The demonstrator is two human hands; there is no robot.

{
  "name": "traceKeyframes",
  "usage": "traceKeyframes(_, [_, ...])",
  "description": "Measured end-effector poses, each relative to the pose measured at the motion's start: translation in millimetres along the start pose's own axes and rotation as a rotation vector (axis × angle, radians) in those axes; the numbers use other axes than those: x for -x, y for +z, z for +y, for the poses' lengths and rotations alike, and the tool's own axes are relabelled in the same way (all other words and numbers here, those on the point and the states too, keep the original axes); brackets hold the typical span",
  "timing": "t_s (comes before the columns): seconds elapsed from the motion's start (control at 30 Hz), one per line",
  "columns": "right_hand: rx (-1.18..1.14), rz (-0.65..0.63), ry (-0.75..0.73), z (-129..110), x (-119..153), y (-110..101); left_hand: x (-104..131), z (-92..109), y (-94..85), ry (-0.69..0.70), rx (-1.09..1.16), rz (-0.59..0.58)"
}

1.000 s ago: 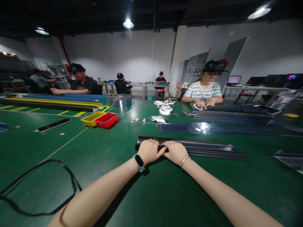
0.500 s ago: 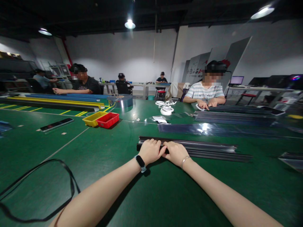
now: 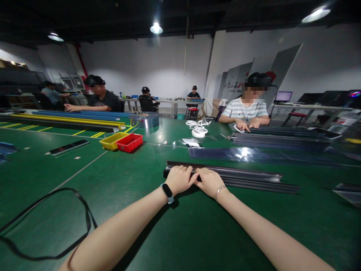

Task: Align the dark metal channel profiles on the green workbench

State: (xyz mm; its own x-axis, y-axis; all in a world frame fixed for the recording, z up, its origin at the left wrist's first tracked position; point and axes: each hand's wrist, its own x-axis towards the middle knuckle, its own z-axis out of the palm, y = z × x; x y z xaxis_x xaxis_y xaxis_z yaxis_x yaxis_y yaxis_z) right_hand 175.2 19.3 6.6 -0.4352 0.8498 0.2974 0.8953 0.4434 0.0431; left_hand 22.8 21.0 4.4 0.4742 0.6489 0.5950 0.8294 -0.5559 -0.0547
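Although the camera's aim has shifted slightly since 1 second earlier, the left hand (image 3: pixel 179 180) and right hand (image 3: pixel 209 181) are unchanged: partly closed, thumbs nearly meeting, fingers curled over the black grooved profile (image 3: pixel 248 175), near its left end, on the green tabletop (image 3: pixel 197 233). Lettering on a co-worker's (image 3: pixel 226 119) striped T-shirt (image 3: pixel 239 106) and characters on a grey panel (image 3: pixel 234 78) are too blurred to read.

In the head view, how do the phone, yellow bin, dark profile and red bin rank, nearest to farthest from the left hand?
From the left hand:
1. Dark profile, right under it.
2. Red bin, to its left.
3. Yellow bin, just left of the red one.
4. Phone, farthest left.
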Motion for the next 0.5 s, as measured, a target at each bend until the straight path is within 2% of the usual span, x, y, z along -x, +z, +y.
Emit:
traceKeyframes(0.17, [-0.005, -0.002, 0.0, -1.0, 0.3, -1.4, -0.8, 1.6, -3.6, 0.015, 0.01, 0.009])
traceKeyframes(0.33, [-0.009, -0.05, 0.023, -0.9, -1.4, -4.1, -2.4, 0.3, 0.8, -0.013, -0.008, -0.041])
traceKeyframes(0.5, [-0.037, -0.03, 0.01, 0.6, -1.4, -4.0, -2.9, -0.2, 3.2, -0.023, -0.004, -0.052])
